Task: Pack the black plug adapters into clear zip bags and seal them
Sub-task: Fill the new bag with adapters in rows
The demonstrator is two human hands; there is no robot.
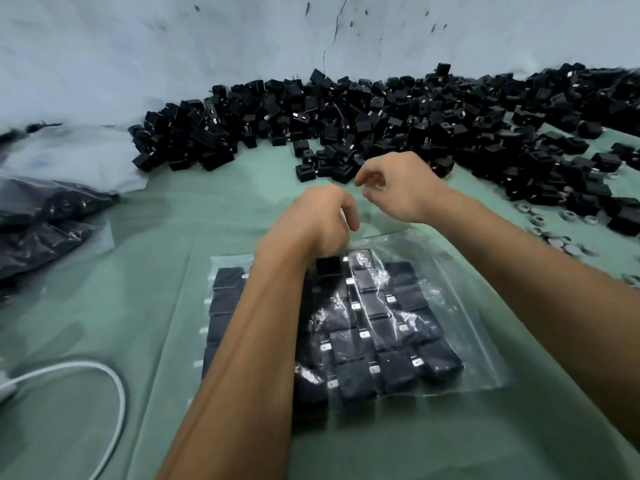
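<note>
A: Head view shows the clear bag (pixel 460 341) flat on the green cloth (pixel 156 306), close in front of the person, with rows of black adapters (pixel 377 327) packed inside, prongs glinting

B: And the hands?

A: Both sit at the bag's far edge, where the opening seems to be. The left hand (pixel 322 220) has its fingers curled down at that edge, likely pinching the plastic, though I cannot tell for sure. The right hand (pixel 394 188) hovers just above with thumb and forefinger bent toward each other; whether it holds plastic or nothing I cannot tell

B: So sealing, I'd judge. How to do it well?

A: Flatten the rows first so none crowds the zip, press out the air, then pinch the strip at one corner and run along to the other without skipping

B: Beyond the bag?

A: A long heap of loose adapters (pixel 346 119) against the pale wall (pixel 173 46), filled bags (pixel 45 216) at the left, small grey rings (pixel 554 240) at the right, a white cable (pixel 104 375) near left

B: Any brand or label?

A: None I can read; no writing is legible
</note>
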